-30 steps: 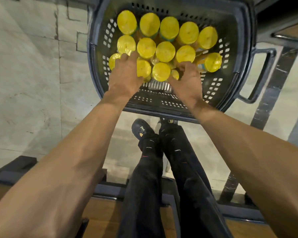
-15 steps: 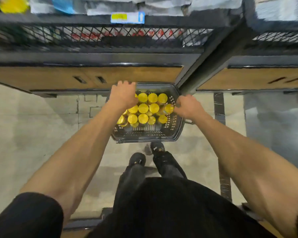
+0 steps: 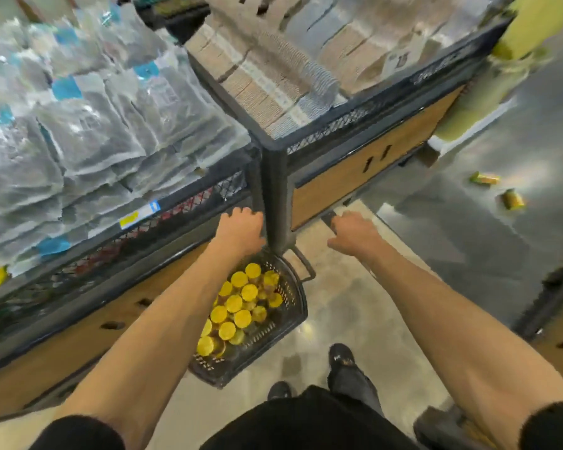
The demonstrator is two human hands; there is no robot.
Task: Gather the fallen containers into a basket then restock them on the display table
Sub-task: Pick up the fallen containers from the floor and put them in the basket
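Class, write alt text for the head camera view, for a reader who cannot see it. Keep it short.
Seen from above, a dark basket full of yellow-lidded containers stands on the floor beside a display table. The person's left hand and right hand are held out ahead, apparently empty. To the right, two more containers lie on the floor.

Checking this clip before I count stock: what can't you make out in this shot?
Head view only.
1. containers in basket: count hidden by left forearm.
2. left hand, right hand: palms turned away, any hold unseen.
3. Two floor containers: labels small, blurred.
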